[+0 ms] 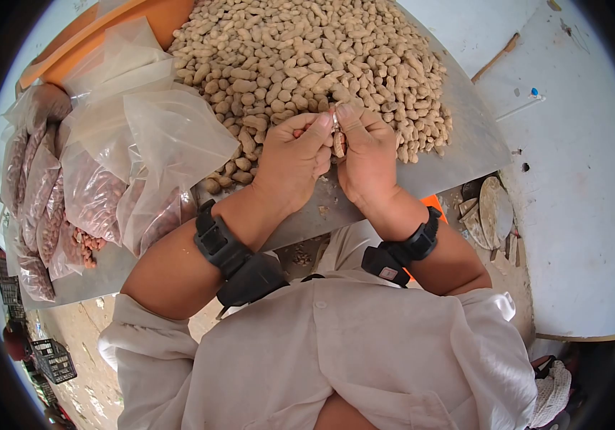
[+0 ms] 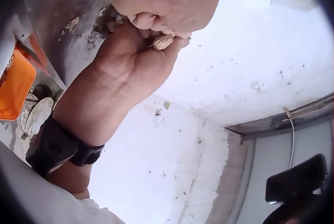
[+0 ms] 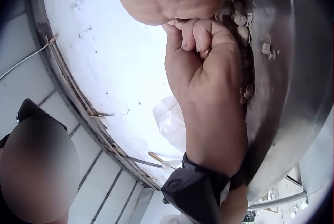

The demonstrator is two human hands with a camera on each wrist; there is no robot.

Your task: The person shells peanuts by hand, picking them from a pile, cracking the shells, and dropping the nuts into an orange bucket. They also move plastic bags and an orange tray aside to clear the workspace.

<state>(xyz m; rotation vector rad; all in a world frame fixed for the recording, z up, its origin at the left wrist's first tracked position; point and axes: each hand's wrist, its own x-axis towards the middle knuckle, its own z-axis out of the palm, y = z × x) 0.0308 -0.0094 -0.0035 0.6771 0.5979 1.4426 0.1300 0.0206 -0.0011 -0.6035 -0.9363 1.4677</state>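
Over the near edge of the peanut pile [image 1: 322,57], my two hands meet at a cracked peanut [image 1: 338,143]. My left hand [image 1: 289,158] pinches it between thumb and curled fingers, with reddish kernels [image 1: 298,133] showing at those fingers. From the other side my right hand [image 1: 370,154] pinches it too, thumb on top. In the left wrist view the ridged tan shell of the peanut [image 2: 163,41] sticks out at the right hand's fingertips. The right wrist view has the left hand [image 3: 206,46] with fingers folded in, and the peanut is mostly hidden there.
Clear plastic bags [image 1: 92,179] of red kernels lie on the left of the metal table [image 1: 465,154], with loose kernels [image 1: 90,245] beside them. An orange basin [image 1: 107,32] stands behind. Shell scraps [image 3: 269,51] lie near the table's edge. White wall [image 1: 572,179] borders the right.
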